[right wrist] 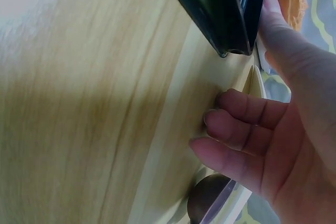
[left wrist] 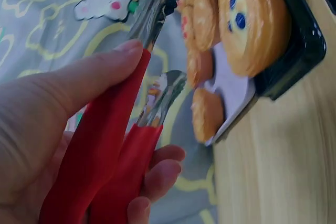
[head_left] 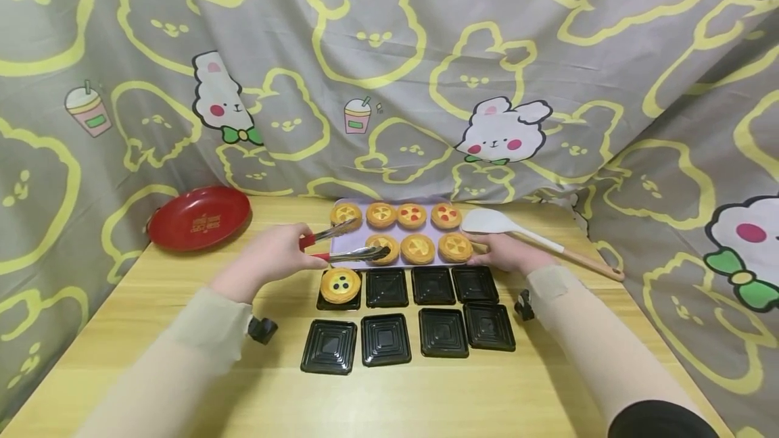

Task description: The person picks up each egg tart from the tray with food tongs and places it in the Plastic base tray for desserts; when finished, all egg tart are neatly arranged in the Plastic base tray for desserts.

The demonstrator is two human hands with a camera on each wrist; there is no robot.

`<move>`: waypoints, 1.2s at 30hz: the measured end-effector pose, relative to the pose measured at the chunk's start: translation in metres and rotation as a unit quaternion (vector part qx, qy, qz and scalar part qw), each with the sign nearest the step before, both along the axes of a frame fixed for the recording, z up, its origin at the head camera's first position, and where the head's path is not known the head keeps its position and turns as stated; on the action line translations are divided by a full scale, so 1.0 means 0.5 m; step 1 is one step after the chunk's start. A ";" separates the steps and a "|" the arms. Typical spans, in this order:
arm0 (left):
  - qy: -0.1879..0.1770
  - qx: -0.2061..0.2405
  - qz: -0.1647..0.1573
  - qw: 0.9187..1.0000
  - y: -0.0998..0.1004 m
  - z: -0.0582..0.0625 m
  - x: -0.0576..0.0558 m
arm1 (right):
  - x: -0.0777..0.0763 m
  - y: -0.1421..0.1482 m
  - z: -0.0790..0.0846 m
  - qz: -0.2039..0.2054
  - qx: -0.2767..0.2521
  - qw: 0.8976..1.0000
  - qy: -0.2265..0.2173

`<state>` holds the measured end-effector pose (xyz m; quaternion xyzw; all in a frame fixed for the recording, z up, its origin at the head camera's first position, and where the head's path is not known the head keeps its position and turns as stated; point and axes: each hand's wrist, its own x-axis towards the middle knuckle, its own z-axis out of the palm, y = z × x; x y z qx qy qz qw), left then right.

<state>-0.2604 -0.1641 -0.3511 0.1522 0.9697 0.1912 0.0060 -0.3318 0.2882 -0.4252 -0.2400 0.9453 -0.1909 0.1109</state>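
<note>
My left hand [head_left: 276,252] holds metal tongs [left wrist: 126,119] by their red handles, one arm along the thumb and the other against the fingers. The tongs' arms stand apart at the left end of a lilac tray [head_left: 359,264], one tip over a fruit-topped egg tart [head_left: 420,249]'s left neighbour. Several tarts sit on that tray in two rows. Another tart with dark blue berries [head_left: 340,286] sits on a black square plate below. At the tray's right edge is my right hand [head_left: 502,253], thumb by the rim and other visible fingers loosely bent; the index finger is hidden in the wrist view.
Several black square plates [head_left: 385,339] lie in two rows in front of the tray. A red oval plate [head_left: 199,219] leans at the back left. A white spatula [head_left: 493,222] with a wooden handle lies behind my right hand. Patterned cloth [head_left: 389,86] hangs behind the table.
</note>
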 end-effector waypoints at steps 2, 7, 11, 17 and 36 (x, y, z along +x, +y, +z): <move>0.004 -0.014 -0.005 1.000 0.015 -0.008 -0.007 | 0.001 -0.001 0.000 -0.004 0.002 1.000 -0.004; -0.002 -0.026 -0.018 1.000 0.037 -0.021 -0.013 | 0.001 -0.002 -0.002 0.000 -0.005 1.000 -0.007; -0.011 -0.025 -0.026 0.999 0.046 -0.029 -0.015 | 0.001 -0.001 -0.003 0.004 -0.008 1.000 -0.009; -0.007 -0.030 -0.031 0.999 0.053 -0.033 -0.016 | 0.002 -0.001 -0.002 0.004 -0.006 1.000 -0.010; 0.021 -0.015 -0.032 0.999 0.048 -0.029 0.007 | 0.007 -0.003 0.000 -0.013 0.001 1.000 -0.018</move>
